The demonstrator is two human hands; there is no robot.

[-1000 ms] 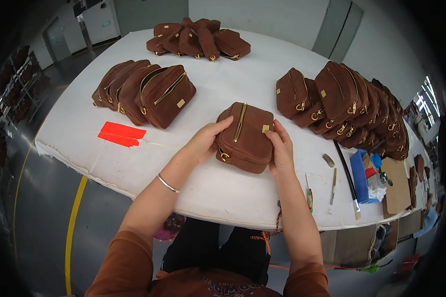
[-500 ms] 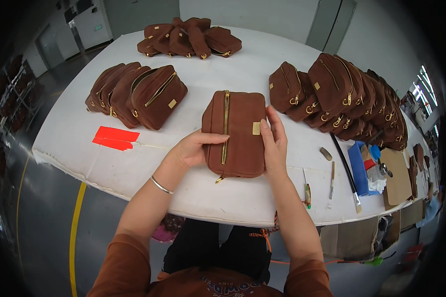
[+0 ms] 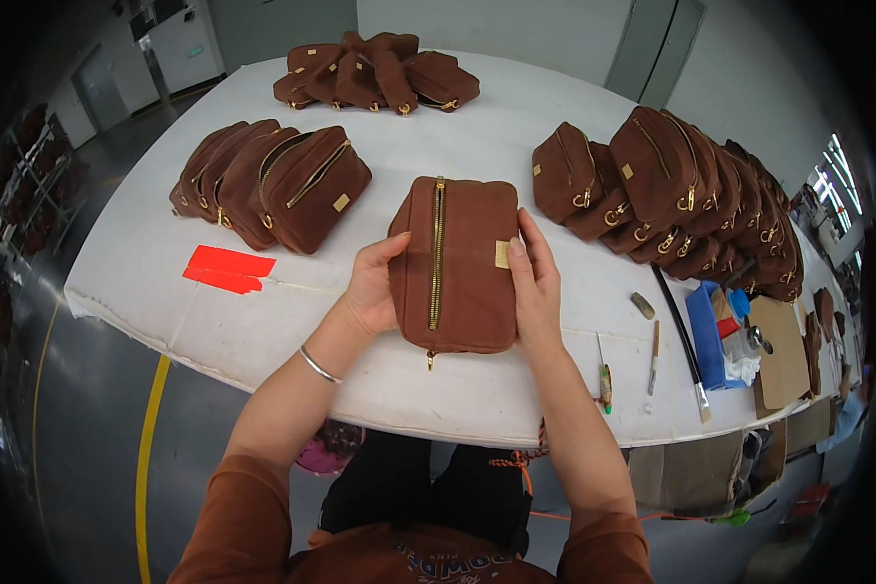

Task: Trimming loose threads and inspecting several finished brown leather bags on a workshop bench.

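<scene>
Between my two hands is a brown zippered pouch (image 3: pixel 472 273) with a gold zip running down its front and a small gold label on the right. My left hand (image 3: pixel 372 282) grips its left edge, thumb on the front near the side seam. At the opposite edge my right hand (image 3: pixel 538 282) holds it, thumb beside the label and fingers along the side. A gold zip pull dangles from the pouch's bottom end. The fingers behind the pouch are partly hidden.
Similar brown pouches stand at the left (image 3: pixel 273 185), far back (image 3: pixel 375 73) and right (image 3: pixel 672 185) of the white table (image 3: pixel 311 311). Red tape (image 3: pixel 228 269) marks the left. An awl-like tool (image 3: pixel 604 384), a thin tool (image 3: pixel 654 357), a brush (image 3: pixel 684 341) and a blue box (image 3: pixel 711 341) lie right.
My left thumb has shifted from the zip to the pouch's left edge. The pouch has tilted slightly, its zip now a little further left. My right hand keeps its hold.
</scene>
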